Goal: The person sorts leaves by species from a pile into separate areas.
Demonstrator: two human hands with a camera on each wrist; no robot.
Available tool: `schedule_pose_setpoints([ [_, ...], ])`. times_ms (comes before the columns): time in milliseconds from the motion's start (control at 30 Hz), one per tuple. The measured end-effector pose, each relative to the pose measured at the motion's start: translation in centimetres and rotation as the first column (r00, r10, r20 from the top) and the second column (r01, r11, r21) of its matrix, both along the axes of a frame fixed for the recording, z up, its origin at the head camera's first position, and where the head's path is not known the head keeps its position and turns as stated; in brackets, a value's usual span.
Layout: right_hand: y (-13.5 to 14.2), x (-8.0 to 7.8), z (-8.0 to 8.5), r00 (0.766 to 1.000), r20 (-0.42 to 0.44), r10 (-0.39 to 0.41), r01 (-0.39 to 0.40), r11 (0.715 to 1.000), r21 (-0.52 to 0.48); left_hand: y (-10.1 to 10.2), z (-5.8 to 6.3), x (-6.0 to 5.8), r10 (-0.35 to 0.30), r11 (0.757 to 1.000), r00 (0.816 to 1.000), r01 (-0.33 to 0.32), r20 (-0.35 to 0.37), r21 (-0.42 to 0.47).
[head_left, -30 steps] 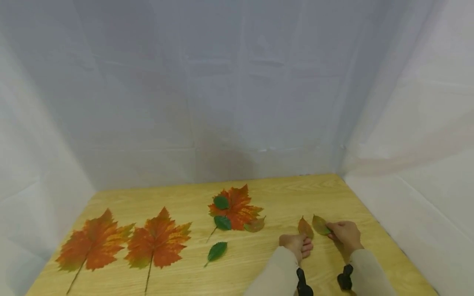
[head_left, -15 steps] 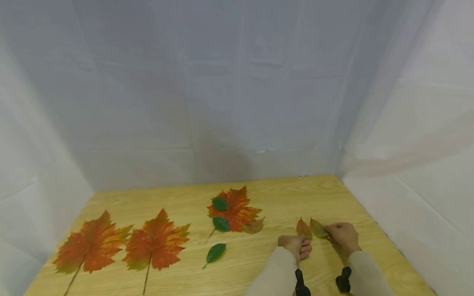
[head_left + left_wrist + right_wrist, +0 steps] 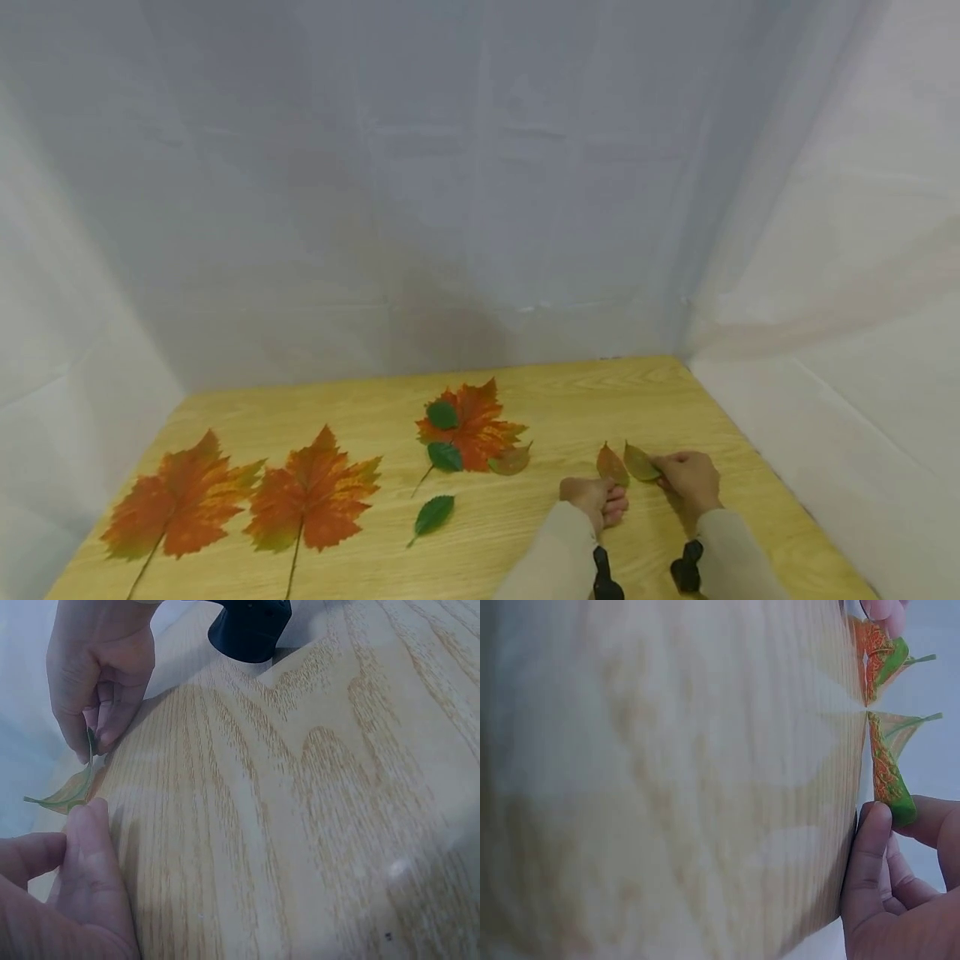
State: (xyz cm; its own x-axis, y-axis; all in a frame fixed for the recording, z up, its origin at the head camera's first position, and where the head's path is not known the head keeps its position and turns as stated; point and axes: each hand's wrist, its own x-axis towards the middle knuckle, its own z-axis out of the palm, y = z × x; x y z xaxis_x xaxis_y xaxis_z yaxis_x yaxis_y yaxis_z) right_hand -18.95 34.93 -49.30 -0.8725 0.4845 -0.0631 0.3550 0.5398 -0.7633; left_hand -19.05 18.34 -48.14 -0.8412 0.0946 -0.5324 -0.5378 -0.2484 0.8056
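Left hand (image 3: 594, 500) at five o'clock pinches orange leaf (image 3: 611, 465), right hand (image 3: 692, 481) at four olive leaf (image 3: 638, 462), near-end grips likely aiding steering.

Head view high, wrists close, tabletop (image 3: 360, 575) shared

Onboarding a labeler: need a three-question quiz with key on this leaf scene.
1. Multiple choice: the right hand pinches A) an orange maple leaf, B) an olive-green leaf, C) a dark green leaf.
2. True or false: every dark green leaf overlaps a maple leaf.
3. Count: how many orange maple leaves lie on the table?
Key: 1. B. 2. False; the nearest dark green leaf lies apart. 3. Three.
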Motion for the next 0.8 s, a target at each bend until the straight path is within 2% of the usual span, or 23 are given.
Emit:
schedule_pose_setpoints([
  [133, -0.1, -0.1, -0.2, 1.0, 0.008, -0.005, 0.006, 1.0, -0.012, -0.5, -0.1, 0.1, -0.069, 0.996, 0.997, 0.068, -0.022, -0.051],
  [233, 0.0, -0.2, -0.5, 1.0, 0.004, -0.017, 0.017, 0.999, -0.034, -1.3, 0.0, -0.1, -0.181, 0.977, 0.982, 0.172, -0.061, -0.125],
  [333, 0.1, -0.3, -0.6, 1.0, 0.0, -0.029, 0.029, 0.998, -0.057, -2.8, 0.3, -0.7, -0.316, 0.932, 0.94, 0.283, -0.128, -0.225],
  [400, 0.1, -0.3, -0.6, 0.999, 0.002, -0.032, 0.033, 0.998, -0.057, -4.2, 0.7, -1.3, -0.387, 0.903, 0.901, 0.327, -0.195, -0.28],
  [433, 0.1, -0.3, -0.6, 0.999, 0.003, -0.033, 0.034, 0.998, -0.059, -5.1, 1.0, -1.7, -0.418, 0.889, 0.876, 0.339, -0.241, -0.308],
  [533, 0.0, -0.2, -0.6, 1.0, 0.002, -0.027, 0.027, 0.997, -0.067, -7.8, 1.8, -2.9, -0.45, 0.877, 0.813, 0.326, -0.37, -0.352],
  [567, 0.0, -0.2, -0.5, 1.0, 0.0, -0.026, 0.026, 0.997, -0.068, -8.7, 2.0, -3.4, -0.451, 0.875, 0.795, 0.306, -0.405, -0.375],
  [600, 0.0, -0.2, -0.5, 1.0, -0.003, -0.024, 0.023, 0.997, -0.068, -9.7, 2.3, -3.9, -0.444, 0.877, 0.785, 0.284, -0.431, -0.387],
  [633, 0.0, -0.2, -0.5, 1.0, -0.007, -0.023, 0.022, 0.997, -0.075, -10.7, 2.5, -4.4, -0.436, 0.878, 0.776, 0.257, -0.455, -0.403],
  [700, 0.0, -0.1, -0.5, 1.0, -0.009, -0.017, 0.017, 0.997, -0.076, -12.7, 2.8, -5.3, -0.414, 0.873, 0.772, 0.186, -0.483, -0.452],
  [800, 0.2, -0.2, -0.4, 1.0, -0.007, -0.009, 0.009, 0.998, -0.068, -15.3, 3.0, -6.2, -0.396, 0.836, 0.771, 0.078, -0.499, -0.544],
])
